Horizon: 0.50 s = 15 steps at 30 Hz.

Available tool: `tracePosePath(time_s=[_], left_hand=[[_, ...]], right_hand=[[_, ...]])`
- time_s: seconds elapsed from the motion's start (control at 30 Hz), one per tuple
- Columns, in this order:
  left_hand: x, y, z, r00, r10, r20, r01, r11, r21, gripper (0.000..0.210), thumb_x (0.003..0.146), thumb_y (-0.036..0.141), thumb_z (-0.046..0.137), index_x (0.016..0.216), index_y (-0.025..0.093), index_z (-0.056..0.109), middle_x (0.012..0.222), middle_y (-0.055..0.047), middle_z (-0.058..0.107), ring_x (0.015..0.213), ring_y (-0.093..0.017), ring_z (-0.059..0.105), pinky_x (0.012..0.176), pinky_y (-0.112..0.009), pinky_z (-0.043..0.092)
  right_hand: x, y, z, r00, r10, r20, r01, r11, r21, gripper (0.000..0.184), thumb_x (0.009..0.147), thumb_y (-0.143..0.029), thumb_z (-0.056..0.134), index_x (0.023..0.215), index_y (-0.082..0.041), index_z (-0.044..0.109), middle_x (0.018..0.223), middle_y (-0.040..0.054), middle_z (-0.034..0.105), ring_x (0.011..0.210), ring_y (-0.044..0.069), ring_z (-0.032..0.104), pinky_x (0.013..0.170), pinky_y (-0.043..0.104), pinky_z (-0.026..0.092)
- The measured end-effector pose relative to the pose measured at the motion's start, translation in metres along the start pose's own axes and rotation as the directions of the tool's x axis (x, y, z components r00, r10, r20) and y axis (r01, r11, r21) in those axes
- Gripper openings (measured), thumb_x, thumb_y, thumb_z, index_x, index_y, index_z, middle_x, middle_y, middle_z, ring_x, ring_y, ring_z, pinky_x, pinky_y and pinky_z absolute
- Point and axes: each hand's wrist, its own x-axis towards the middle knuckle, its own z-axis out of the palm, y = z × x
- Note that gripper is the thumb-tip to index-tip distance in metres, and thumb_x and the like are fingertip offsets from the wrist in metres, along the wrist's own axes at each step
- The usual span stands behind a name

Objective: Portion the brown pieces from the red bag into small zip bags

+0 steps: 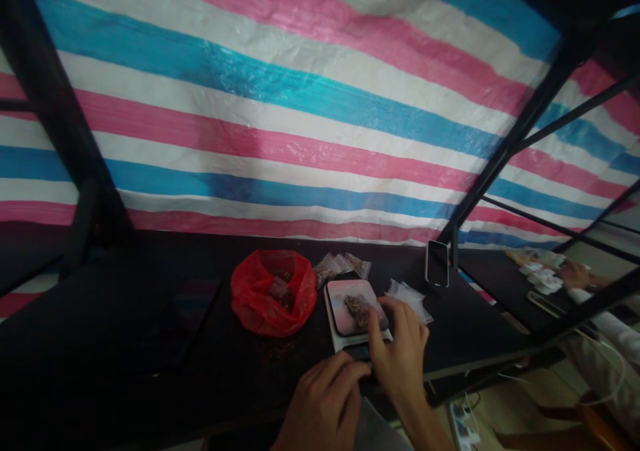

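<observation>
A small digital scale with a shiny pan lies on the dark table, a little heap of brown dried bits on the pan. My right hand rests over the scale's near right corner, fingers reaching onto the pan beside the heap; whether it pinches any bits I cannot tell. My left hand sits loosely curled at the table's front edge, fingertips touching the scale's front. A red plastic bag with brown material inside lies open left of the scale.
Small clear packets, some filled behind the scale, some empty to its right. A phone stands propped against a black frame post. A dark flat phone lies at left. Another person's hand works at the neighbouring table, right.
</observation>
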Motion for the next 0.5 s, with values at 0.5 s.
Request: tracePosePath(time_s=[0.5], left_hand=[[0.042, -0.025, 0.006, 0.740, -0.605, -0.295, 0.383, 0.739, -0.555, 0.038, 0.097, 0.040, 0.068, 0.131, 0.023, 0.065, 0.127, -0.011, 0.072, 0.112, -0.024, 0.072, 0.094, -0.037, 0.059]], right_hand=[[0.053, -0.028, 0.013, 0.932, 0.117, 0.343, -0.270, 0.855, 0.443, 0.039, 0.087, -0.028, 0.068, 0.126, -0.023, 0.067, 0.108, 0.0082, 0.081, 0.104, 0.030, 0.074, 0.101, 0.050, 0.051]])
